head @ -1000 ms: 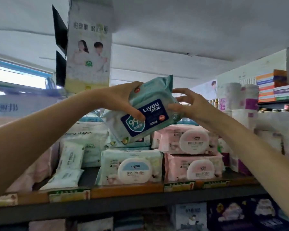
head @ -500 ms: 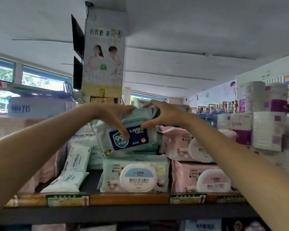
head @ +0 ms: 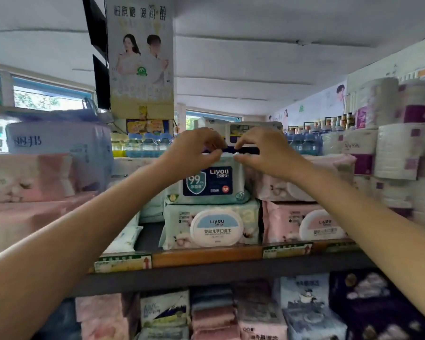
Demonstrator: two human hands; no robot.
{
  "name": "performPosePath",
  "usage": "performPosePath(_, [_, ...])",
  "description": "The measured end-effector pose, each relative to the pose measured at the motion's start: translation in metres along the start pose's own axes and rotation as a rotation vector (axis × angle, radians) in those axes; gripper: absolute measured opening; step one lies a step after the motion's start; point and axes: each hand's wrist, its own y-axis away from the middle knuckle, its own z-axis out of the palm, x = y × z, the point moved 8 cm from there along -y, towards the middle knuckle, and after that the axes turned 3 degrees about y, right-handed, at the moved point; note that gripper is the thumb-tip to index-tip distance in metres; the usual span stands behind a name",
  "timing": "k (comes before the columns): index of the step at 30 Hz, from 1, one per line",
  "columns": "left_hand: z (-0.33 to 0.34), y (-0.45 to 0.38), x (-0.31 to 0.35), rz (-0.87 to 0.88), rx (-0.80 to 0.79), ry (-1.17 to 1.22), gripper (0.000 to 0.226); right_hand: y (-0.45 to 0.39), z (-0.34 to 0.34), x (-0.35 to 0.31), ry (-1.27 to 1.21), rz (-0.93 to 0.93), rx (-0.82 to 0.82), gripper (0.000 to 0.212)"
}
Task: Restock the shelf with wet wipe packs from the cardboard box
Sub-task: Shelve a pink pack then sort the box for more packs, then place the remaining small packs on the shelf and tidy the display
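The blue Liyou wipe pack (head: 212,181) had come down onto the lidded mint pack (head: 211,225), shelf (head: 206,257) at six o'clock. Left hand (head: 190,149) and right hand (head: 263,150) pinched its top edge; placing seemed nearly finished, letting go likely next.

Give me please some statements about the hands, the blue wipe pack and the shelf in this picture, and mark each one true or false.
1. The blue wipe pack lies on top of a green pack with a round lid. True.
2. Only the left hand touches the blue wipe pack. False: the right hand also pinches its top edge.
3. Pink packs are stacked to the right of the green pack. True.
4. The blue wipe pack hangs in the air above the shelf. False: it rests on the stack.
5. Rolls of paper stand at the far right. True.
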Motion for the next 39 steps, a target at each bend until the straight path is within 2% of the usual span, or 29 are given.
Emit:
performPosePath(1, [0.0, 0.006, 0.011, 0.029, 0.063, 0.045, 0.019, 0.011, -0.012, -0.003, -0.063, -0.004, 0.083, 0.025])
performPosePath(3, [0.014, 0.015, 0.037, 0.093, 0.084, 0.097, 0.018, 0.039, -0.031, -0.001, -0.095, 0.014, 0.153, 0.017])
performPosePath(6, [0.063, 0.026, 0.088, 0.204, -0.002, 0.198, 0.02, 0.107, -0.049, 0.028, -0.052, 0.132, 0.093, 0.015])
performPosePath(8, [0.11, 0.036, 0.122, 0.246, -0.117, 0.297, 0.021, 0.165, -0.058, 0.059, -0.04, 0.286, 0.011, 0.014])
performPosePath(9, [0.148, 0.047, 0.157, 0.282, -0.21, 0.38, 0.021, 0.213, -0.07, 0.082, -0.007, 0.429, -0.056, 0.013])
performPosePath(11, [0.196, 0.065, 0.188, 0.297, -0.337, 0.448, 0.022, 0.272, -0.071, 0.11, -0.01, 0.586, -0.214, 0.014])
performPosePath(13, [0.26, 0.103, 0.255, 0.357, -0.527, 0.562, 0.025, 0.368, -0.079, 0.13, 0.003, 0.821, -0.416, 0.015])
performPosePath(15, [0.314, 0.157, 0.327, 0.423, -0.756, 0.633, 0.03, 0.468, -0.092, 0.133, -0.004, 0.989, -0.546, 0.013])
performPosePath(18, [0.357, 0.243, 0.431, 0.574, -0.957, 0.697, 0.033, 0.619, -0.13, 0.119, 0.035, 1.279, -0.635, 0.021])
performPosePath(20, [0.372, 0.302, 0.491, 0.659, -1.084, 0.753, 0.033, 0.71, -0.167, 0.094, 0.04, 1.503, -0.606, 0.029])
performPosePath(24, [0.386, 0.422, 0.59, 0.875, -1.351, 0.747, 0.033, 0.877, -0.222, 0.018, -0.037, 1.872, -0.553, 0.032])
performPosePath(27, [0.396, 0.491, 0.652, 0.927, -1.461, 0.761, 0.033, 0.983, -0.243, -0.047, -0.099, 2.089, -0.547, 0.028])
performPosePath(29, [0.407, 0.536, 0.686, 0.881, -1.516, 0.768, 0.031, 1.053, -0.245, -0.084, -0.095, 2.186, -0.589, 0.021])
performPosePath(31, [0.423, 0.587, 0.712, 0.801, -1.59, 0.737, 0.03, 1.116, -0.238, -0.115, -0.116, 2.235, -0.687, 0.024])
performPosePath(35, [0.445, 0.685, 0.755, 0.745, -1.672, 0.682, 0.029, 1.218, -0.211, -0.16, -0.226, 2.199, -1.025, 0.043])
performPosePath(39, [0.47, 0.761, 0.777, 0.769, -1.736, 0.581, 0.026, 1.29, -0.196, -0.172, 0.005, 2.074, -1.192, 0.049])
